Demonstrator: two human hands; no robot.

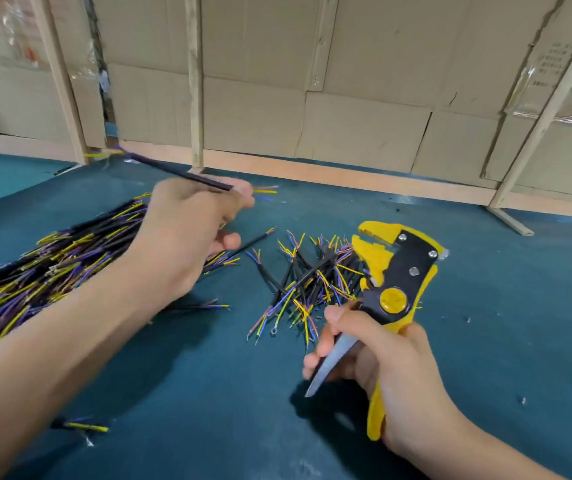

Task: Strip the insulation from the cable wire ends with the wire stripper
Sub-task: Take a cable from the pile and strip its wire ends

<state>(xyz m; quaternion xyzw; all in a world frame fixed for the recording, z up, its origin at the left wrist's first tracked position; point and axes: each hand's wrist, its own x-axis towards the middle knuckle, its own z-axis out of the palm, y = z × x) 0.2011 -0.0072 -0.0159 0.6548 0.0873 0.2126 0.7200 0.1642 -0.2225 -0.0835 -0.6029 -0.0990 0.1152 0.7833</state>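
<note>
My left hand (187,230) pinches a black cable piece (173,171) above the table, its coloured wire ends (265,192) pointing right past my fingers. My right hand (392,368) grips the handles of a yellow and black wire stripper (398,268), jaws up and to the left, clear of the held cable. A big heap of black cable pieces (52,268) with yellow, blue and brown wire ends lies under my left forearm. A smaller loose pile of cable pieces (308,285) lies between my hands, just left of the stripper.
The work surface is a dark teal mat (485,306). A stray cable piece (83,426) lies near the front left. Small insulation scraps (523,400) dot the mat on the right. Cardboard panels (364,133) and wooden posts (194,81) wall off the back.
</note>
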